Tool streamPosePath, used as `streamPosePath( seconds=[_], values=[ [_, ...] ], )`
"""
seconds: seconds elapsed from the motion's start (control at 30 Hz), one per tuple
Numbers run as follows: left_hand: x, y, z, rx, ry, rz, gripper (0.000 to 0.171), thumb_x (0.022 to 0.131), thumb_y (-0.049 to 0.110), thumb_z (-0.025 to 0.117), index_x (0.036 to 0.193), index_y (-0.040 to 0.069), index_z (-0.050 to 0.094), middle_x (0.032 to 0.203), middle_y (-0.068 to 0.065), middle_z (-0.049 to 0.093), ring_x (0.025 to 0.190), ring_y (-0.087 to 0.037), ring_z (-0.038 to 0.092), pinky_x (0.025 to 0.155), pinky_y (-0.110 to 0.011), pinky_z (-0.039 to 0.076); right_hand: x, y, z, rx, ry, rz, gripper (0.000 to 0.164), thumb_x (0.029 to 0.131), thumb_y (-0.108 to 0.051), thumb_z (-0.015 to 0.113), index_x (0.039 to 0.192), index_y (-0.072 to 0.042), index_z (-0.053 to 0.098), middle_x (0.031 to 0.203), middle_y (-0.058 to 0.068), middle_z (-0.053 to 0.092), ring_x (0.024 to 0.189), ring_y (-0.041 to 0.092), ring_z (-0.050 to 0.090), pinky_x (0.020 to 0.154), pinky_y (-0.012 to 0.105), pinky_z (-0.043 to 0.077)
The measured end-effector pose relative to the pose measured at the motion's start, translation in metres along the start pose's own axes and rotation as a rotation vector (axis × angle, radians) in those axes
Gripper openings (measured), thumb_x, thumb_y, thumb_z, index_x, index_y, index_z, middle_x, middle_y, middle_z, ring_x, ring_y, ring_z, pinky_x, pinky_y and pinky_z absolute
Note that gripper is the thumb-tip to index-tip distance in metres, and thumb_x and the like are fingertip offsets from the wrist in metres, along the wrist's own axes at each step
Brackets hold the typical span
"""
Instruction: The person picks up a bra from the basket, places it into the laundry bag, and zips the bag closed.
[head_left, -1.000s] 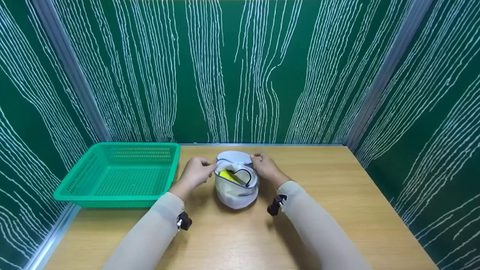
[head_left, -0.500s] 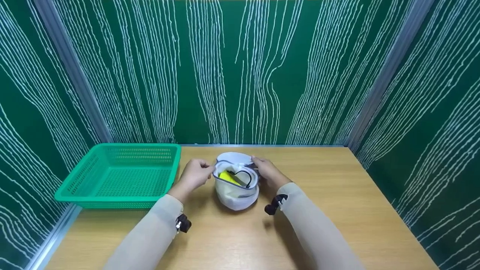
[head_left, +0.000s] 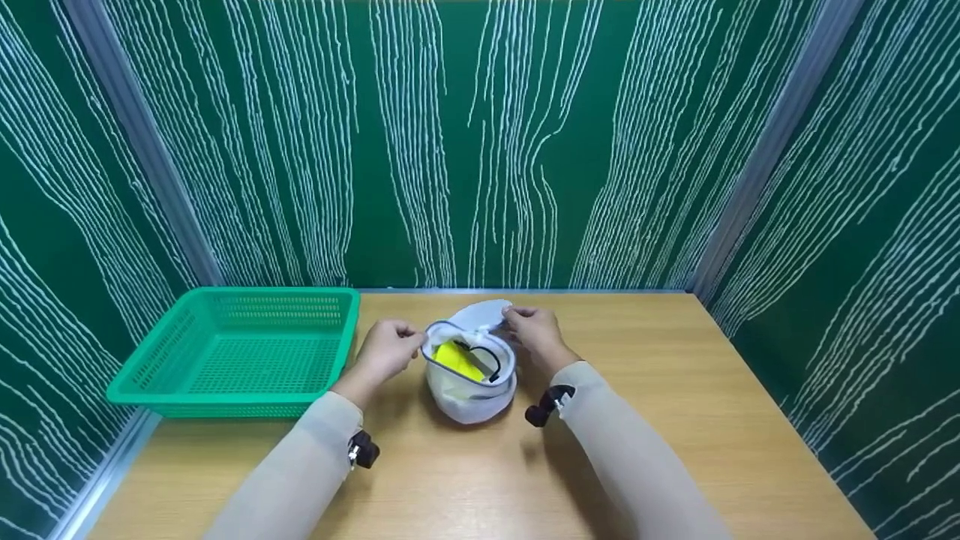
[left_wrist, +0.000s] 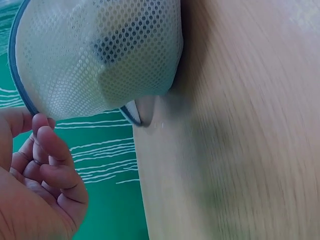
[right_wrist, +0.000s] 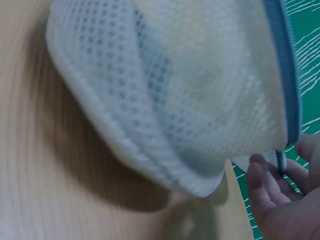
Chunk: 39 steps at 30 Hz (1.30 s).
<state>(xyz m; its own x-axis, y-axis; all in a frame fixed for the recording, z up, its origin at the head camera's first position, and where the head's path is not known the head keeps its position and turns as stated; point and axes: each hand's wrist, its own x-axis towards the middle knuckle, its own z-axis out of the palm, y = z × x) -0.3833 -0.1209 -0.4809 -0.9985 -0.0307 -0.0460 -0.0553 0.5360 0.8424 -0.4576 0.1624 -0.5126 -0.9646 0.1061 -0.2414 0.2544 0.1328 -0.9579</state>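
Since the earlier frame, the lid (head_left: 478, 315) of the bag (head_left: 469, 403) has swung up towards the right, and the bag gapes wider, baring more of the yellow thing (head_left: 457, 361) inside it. Pale mesh edged with blue trim (left_wrist: 16, 75), the bag rests on the desk (head_left: 480, 487). Within the bag, the yellow thing lies to the left and a black cord (head_left: 494, 355) arcs to the right. At the bag's left side, the left hand (head_left: 388, 348) pinches the trim between thumb and fingertip. At the bag's far right, the right hand (head_left: 537, 331) grips the edge of the lid; the right wrist view is blurred, so exactly how its fingers lie there is hard to say. On the bag's near side, two beige sleeves (head_left: 292, 472) reach in, each with a black device (head_left: 365, 450) at the wrist. Well left of the bag, beyond the left hand, sits a green basket (head_left: 225, 398). Behind the bag and to both sides stand green walls (head_left: 480, 187) with wavy white lines.
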Motion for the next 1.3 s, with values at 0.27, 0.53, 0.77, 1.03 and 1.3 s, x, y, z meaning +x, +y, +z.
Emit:
streamPosePath(
  seconds=[0.27,0.53,0.77,1.03,1.3],
  values=[
    [-0.002,0.001,0.0,-0.009,-0.001,0.005,0.021,0.11,0.029,0.072,0.099,0.013,0.081,0.091,-0.005,0.071,0.078,-0.02,0.06,0.067,-0.03,0.05,-0.006,-0.007,-0.003,0.128,0.085,-0.148,0.022,0.107,-0.01,0.078,0.127,0.0,0.082,0.126,0.017,0.079,0.114,0.03,0.081,0.11,0.044,0.065],
    [-0.001,-0.001,0.0,-0.057,0.013,-0.007,0.022,0.112,0.026,0.069,0.103,0.011,0.082,0.092,-0.01,0.075,0.07,-0.018,0.061,0.062,-0.027,0.051,-0.008,-0.012,-0.007,0.199,0.087,-0.182,0.012,0.104,-0.006,0.08,0.115,-0.004,0.079,0.112,0.008,0.074,0.099,0.017,0.075,0.087,0.027,0.069],
    [0.003,0.0,-0.002,-0.113,0.031,-0.075,0.024,0.115,0.026,0.067,0.118,0.006,0.08,0.091,-0.01,0.079,0.063,-0.017,0.07,0.055,-0.024,0.047,-0.009,-0.02,-0.007,0.276,0.061,-0.24,0.022,0.105,-0.002,0.077,0.125,-0.005,0.07,0.107,0.008,0.077,0.093,0.018,0.078,0.085,0.03,0.07],
    [0.006,-0.003,-0.004,-0.142,0.037,-0.088,0.025,0.116,0.026,0.066,0.12,0.006,0.08,0.095,-0.012,0.081,0.066,-0.018,0.073,0.058,-0.025,0.051,-0.013,-0.024,-0.01,0.28,0.029,-0.301,0.027,0.105,0.0,0.077,0.132,0.001,0.074,0.109,0.008,0.078,0.095,0.017,0.078,0.087,0.03,0.07],
    [0.006,-0.009,-0.005,-0.113,0.059,-0.069,0.024,0.115,0.027,0.066,0.118,0.006,0.078,0.101,-0.012,0.079,0.067,-0.017,0.072,0.055,-0.024,0.05,-0.019,-0.023,-0.011,0.253,-0.009,-0.36,0.009,0.103,0.001,0.079,0.111,-0.002,0.077,0.103,0.007,0.076,0.094,0.017,0.077,0.094,0.039,0.071]
  ],
)
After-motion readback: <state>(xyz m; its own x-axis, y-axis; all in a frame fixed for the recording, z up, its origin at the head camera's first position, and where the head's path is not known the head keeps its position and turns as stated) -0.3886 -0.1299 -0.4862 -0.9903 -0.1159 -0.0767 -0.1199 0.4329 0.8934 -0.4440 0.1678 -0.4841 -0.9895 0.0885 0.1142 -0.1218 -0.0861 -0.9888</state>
